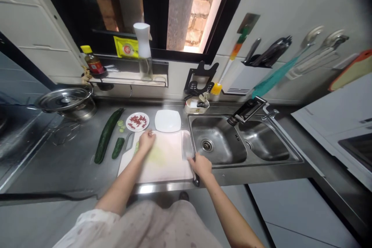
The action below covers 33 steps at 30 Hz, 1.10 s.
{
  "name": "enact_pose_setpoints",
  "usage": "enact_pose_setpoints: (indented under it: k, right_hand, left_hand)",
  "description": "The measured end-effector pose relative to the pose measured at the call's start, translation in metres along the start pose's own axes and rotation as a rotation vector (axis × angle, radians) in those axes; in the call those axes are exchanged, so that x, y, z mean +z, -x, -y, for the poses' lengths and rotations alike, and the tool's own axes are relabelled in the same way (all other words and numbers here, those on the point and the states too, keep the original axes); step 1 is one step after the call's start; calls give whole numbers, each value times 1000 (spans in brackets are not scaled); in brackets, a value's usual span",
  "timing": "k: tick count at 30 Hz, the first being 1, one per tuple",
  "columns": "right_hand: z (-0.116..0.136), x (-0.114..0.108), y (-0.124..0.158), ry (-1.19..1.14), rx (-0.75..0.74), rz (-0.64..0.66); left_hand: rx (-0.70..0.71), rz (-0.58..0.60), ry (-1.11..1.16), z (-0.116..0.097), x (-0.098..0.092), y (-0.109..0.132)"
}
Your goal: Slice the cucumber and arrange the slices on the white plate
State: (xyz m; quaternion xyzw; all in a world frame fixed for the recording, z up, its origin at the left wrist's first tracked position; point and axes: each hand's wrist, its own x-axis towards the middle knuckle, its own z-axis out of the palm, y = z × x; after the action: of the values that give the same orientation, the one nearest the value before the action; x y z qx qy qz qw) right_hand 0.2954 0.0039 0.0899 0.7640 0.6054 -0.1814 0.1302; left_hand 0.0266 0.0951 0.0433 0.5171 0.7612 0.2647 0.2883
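A white cutting board (171, 168) lies on the steel counter in front of me. My left hand (147, 140) rests at the board's far left corner, fingers curled over a green cucumber piece (136, 147). Pale cucumber slices (157, 157) lie in the board's middle. My right hand (201, 165) grips the black handle of a broad knife (187, 146), whose blade lies along the board's right edge. Left of the board are a long whole cucumber (108, 133), a short cucumber end (117, 147) and a few slices (121, 125).
Behind the board stand a small plate of red pieces (137, 121) and an empty white plate (167, 120). A double sink (226, 143) with a tap (247, 110) is to the right. A lidded pot (67, 101) sits at the left, bottles on the window shelf (128, 79).
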Motion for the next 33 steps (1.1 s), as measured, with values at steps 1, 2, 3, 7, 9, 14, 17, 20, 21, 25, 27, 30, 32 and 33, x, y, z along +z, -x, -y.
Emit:
enact_pose_setpoints:
  k: [1,2,3,7,9,14,17,20,21,25,27,30,32,33]
  right_hand:
    - [0,-4,-5,-12,-5,-20]
    - [1,-9,-13,-29,-14,-44]
    - [3,-14,-21,-55,-30,-78]
    - [24,-32,-69,-192,-98,-158]
    - [40,-38,-96,-261,-90,-141]
    - [77,-43,-143,-411,-74,-71]
    - [88,-40,-155,-445,-62,-57]
    - [91,-35,-162,-478,-30,-58]
    - [91,-33,-164,-489,-18,-63]
    - [89,-31,-167,-551,16,-115]
    - [87,-31,-166,-597,15,-146]
    - [83,-31,-158,-674,-9,-178]
    - [79,-28,-148,-713,-24,-188]
    - [77,-25,-143,-737,-33,-194]
  left_hand:
    - [0,3,-17,-2,2,-7]
    - [3,6,-29,-4,5,-14]
    - [6,10,-35,-5,7,-21]
    - [-11,49,-64,-10,20,-41]
    - [-26,60,-94,-13,26,-48]
    - [-67,97,-100,-16,37,-59]
    - [-93,113,-87,-18,37,-62]
    - [-106,113,-84,-21,34,-62]
    - [-112,113,-82,-22,33,-62]
    - [-127,104,-75,-29,27,-60]
    - [-125,102,-72,-32,22,-56]
    - [-109,88,-54,-31,12,-46]
    - [-90,64,-17,-26,5,-34]
    - [-80,50,8,-22,2,-27]
